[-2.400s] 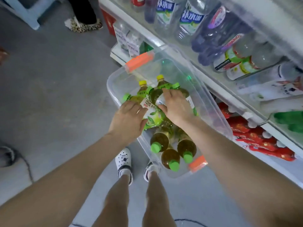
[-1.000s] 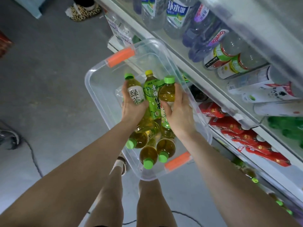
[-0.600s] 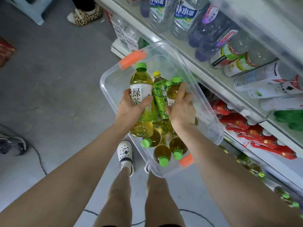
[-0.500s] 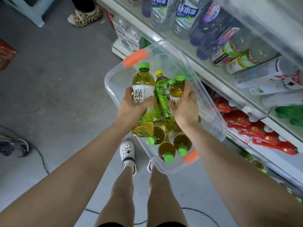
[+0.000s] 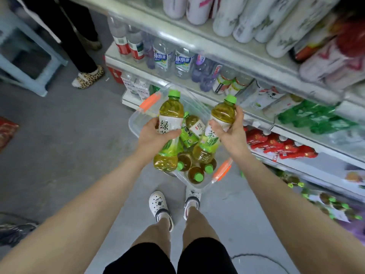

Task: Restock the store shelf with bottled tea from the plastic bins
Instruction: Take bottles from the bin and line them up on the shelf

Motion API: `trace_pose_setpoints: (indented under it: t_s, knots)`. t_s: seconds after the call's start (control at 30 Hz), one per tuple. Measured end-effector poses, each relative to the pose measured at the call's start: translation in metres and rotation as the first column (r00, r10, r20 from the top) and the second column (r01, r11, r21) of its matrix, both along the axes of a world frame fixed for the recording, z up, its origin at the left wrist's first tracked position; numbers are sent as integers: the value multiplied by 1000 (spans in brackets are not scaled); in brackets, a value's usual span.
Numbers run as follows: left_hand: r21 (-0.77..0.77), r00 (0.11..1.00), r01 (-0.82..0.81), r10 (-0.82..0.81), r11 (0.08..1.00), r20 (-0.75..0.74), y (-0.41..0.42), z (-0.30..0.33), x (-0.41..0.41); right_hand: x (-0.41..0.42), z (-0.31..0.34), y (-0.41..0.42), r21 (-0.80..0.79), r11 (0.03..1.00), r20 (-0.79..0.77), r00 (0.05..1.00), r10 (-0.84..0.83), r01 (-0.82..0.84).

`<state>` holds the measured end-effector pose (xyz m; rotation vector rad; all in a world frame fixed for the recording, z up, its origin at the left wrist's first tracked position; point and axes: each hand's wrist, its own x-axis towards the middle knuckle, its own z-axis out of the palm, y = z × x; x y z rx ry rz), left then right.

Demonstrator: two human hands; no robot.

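Observation:
My left hand (image 5: 156, 135) grips a green-capped bottle of green tea (image 5: 170, 113) upright above the clear plastic bin (image 5: 133, 123). My right hand (image 5: 230, 131) grips a second tea bottle (image 5: 223, 113), tilted slightly, over the bin's right side. Both bottles are lifted out of the bin. Several more tea bottles (image 5: 194, 173) lie inside the bin, which has orange handles (image 5: 149, 99) and sits on the floor against the store shelf (image 5: 256, 119).
The shelf rows hold water bottles (image 5: 162, 58), white bottles (image 5: 227, 18), green packs (image 5: 316, 117) and red packets (image 5: 276, 145). Another person's legs in leopard slippers (image 5: 88, 76) stand at the upper left beside a blue stool (image 5: 23, 56). My feet (image 5: 160, 204) stand just before the bin.
Both hands have risen out of the bin, each with a tea bottle, and moved apart. The view has tilted up and shows more of the shelf.

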<state>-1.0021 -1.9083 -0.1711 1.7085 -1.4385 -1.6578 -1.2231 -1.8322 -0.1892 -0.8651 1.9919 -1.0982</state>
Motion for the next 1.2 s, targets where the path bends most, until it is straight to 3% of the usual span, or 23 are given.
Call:
trace_pose_setpoints:
  t_s: [0.3, 0.6, 0.93, 1.2]
  knots:
    - [-286, 982, 164, -183, 944, -38, 6, 110, -18, -11, 141, 32, -265, 964, -77, 996, -54, 32]
    - [-575, 908, 298, -411, 762, -75, 9, 226, -55, -33, 274, 69, -457, 889, -340, 925, -170, -5]
    - [-762, 879, 189, -453, 619, -150, 4, 363, -111, -79, 414, 92, -587, 807, -471, 837, -278, -62]
    - [-852, 864, 72, -460, 518, -207, 6, 466, -161, -130, 525, 96, -600, 781, -595, 748, -294, -171]
